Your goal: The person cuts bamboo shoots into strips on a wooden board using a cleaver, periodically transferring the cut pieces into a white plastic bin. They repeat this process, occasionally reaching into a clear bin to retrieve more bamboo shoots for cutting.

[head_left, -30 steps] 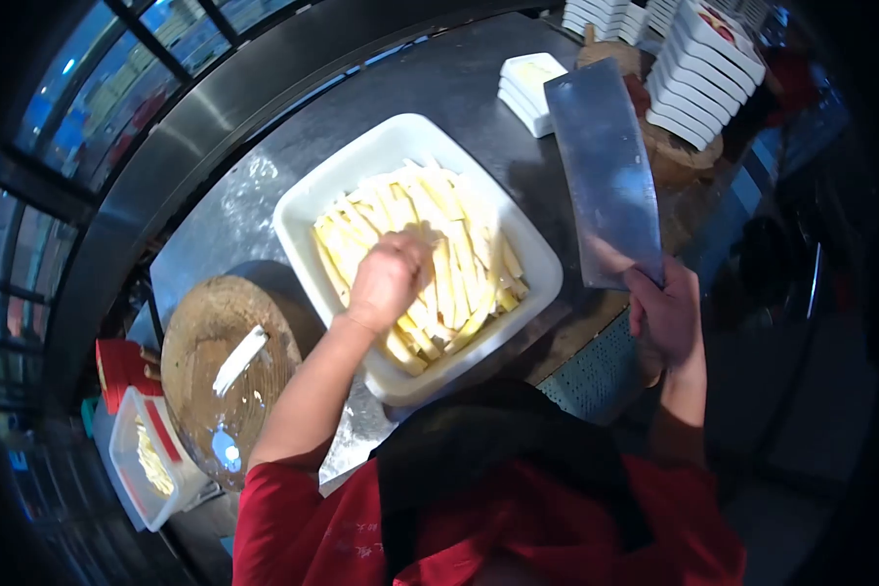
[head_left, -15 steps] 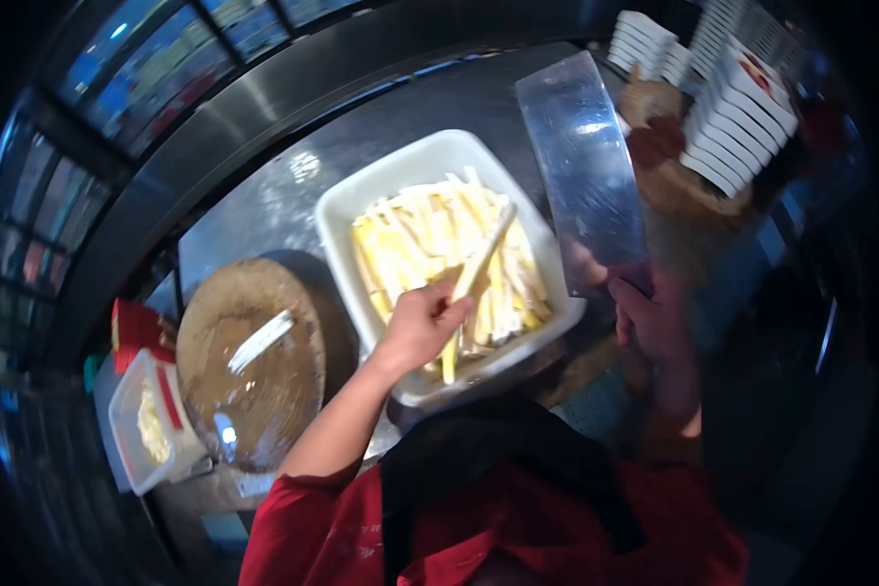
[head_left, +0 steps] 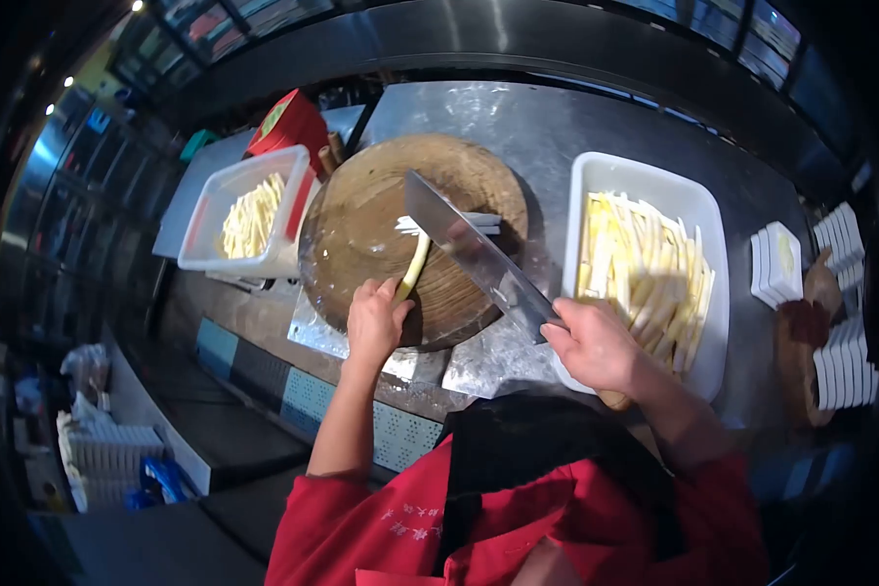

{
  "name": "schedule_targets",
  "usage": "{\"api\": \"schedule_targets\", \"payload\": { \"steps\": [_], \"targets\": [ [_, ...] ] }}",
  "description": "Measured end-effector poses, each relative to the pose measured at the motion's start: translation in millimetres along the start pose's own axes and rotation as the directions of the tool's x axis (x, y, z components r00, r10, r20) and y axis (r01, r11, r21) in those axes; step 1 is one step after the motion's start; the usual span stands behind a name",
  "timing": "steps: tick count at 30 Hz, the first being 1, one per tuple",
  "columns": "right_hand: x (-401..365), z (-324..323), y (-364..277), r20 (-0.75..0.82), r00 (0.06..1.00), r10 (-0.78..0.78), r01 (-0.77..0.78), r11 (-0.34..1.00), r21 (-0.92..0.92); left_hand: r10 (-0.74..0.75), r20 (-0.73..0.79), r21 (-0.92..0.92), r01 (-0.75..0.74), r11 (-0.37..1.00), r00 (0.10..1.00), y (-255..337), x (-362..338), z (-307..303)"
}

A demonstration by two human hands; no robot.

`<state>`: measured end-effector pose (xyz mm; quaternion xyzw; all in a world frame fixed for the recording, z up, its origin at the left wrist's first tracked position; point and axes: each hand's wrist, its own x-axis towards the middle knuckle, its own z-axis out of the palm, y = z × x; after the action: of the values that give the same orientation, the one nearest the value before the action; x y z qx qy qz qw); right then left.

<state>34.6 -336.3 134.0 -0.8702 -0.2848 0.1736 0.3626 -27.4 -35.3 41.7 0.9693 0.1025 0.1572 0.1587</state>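
Note:
My left hand is closed on the lower end of a pale yellow vegetable stalk, whose far end rests on the round wooden chopping block. My right hand grips a large cleaver near the base of its blade. The blade slants across the block, its far corner just beyond the stalk's upper end. Several whitish strips lie on the block, partly hidden behind the blade. Right of the block, a white tub holds many similar stalks.
A clear plastic container of cut strips stands left of the block, with a red box behind it. Stacked white dishes are at the far right. The steel table runs along the back.
My left hand has carried a stalk from the tub onto the chopping block. The cleaver has moved left from beside the tub to over the block, and the view has turned left.

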Motion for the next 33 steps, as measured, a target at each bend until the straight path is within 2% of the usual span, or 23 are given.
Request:
{"api": "schedule_targets", "payload": {
  "steps": [4,6,7,8,10,11,12,13,14,16,17,18,21,23,25,29,31,32,33],
  "targets": [
    [20,2,-26,0.09,0.995,-0.053,0.064,0.99,-0.125,-0.058,-0.047,-0.072,0.054,0.996,0.997,-12,-18,2],
    [31,8,-22,0.245,0.969,-0.026,0.087,0.967,-0.24,-0.007,-0.12,-0.09,-0.003,0.996,0.993,-11,-17,2],
    [34,10,-17,0.25,0.968,-0.029,0.094,0.964,-0.25,-0.023,-0.06,-0.032,0.021,0.999,0.998,-10,-17,-2],
    [36,11,-10,0.26,0.965,-0.018,0.089,0.961,-0.263,-0.032,-0.069,-0.038,0.029,0.999,0.997,-10,-14,-7],
    [41,7,-9,0.285,0.958,-0.005,0.09,0.954,-0.286,0.117,-0.054,0.104,-0.111,0.988,0.992,-11,-12,-12],
    [45,2,-12,0.297,0.955,0.024,0.056,0.964,-0.26,0.108,-0.05,0.098,-0.102,0.99,0.993,-12,-11,-12],
    [48,0,-13,0.304,0.951,0.053,0.02,0.973,-0.23,0.238,-0.126,0.124,-0.223,0.967,0.963,-12,-8,-11],
    [49,3,-13,0.277,0.961,0.004,0.063,0.971,-0.232,0.367,-0.196,0.159,-0.34,0.927,0.909,-13,-6,-10],
    [49,6,-14,0.279,0.96,0.01,0.057,0.971,-0.231,0.368,-0.191,0.155,-0.342,0.927,0.91,-16,-7,-4],
    [50,11,-17,0.245,0.966,-0.085,0.132,0.974,-0.185,0.29,-0.163,-0.081,-0.306,0.948,0.943,-19,-11,10],
    [51,12,-17,0.244,0.966,-0.08,0.127,0.974,-0.186,0.243,-0.221,-0.129,-0.275,0.953,0.945,-20,-14,16],
    [52,13,-18,0.274,0.956,-0.103,0.159,0.968,-0.192,0.242,-0.219,-0.132,-0.274,0.952,0.945,-20,-15,19],
    [50,15,-18,0.318,0.935,-0.159,0.232,0.951,-0.204,0.213,-0.383,-0.203,-0.307,0.93,0.899,-21,-14,22],
    [48,10,-23,0.34,0.92,-0.197,0.281,0.934,-0.219,0.196,-0.373,-0.227,-0.294,0.929,0.907,-22,-13,23],
    [48,4,-34,0.44,0.898,-0.015,0.193,0.912,-0.362,0.188,-0.355,-0.257,-0.288,0.922,0.916,-24,-12,23],
    [65,21,-40,0.489,0.871,0.058,0.173,0.893,-0.415,0.172,-0.374,-0.293,-0.292,0.91,0.911,-27,-9,25],
    [77,46,-40,0.429,0.879,-0.209,0.364,0.874,-0.321,0.151,-0.35,-0.3,-0.264,0.917,0.924,-26,-11,24],
    [79,53,-50,0.424,0.88,-0.214,0.366,0.874,-0.319,0.14,-0.332,-0.3,-0.245,0.922,0.933,-25,-11,23],
    [81,58,-64,0.457,0.881,-0.125,0.331,0.853,-0.404,0.149,-0.337,-0.291,-0.253,0.923,0.93,-26,-9,21]
  ]
}}
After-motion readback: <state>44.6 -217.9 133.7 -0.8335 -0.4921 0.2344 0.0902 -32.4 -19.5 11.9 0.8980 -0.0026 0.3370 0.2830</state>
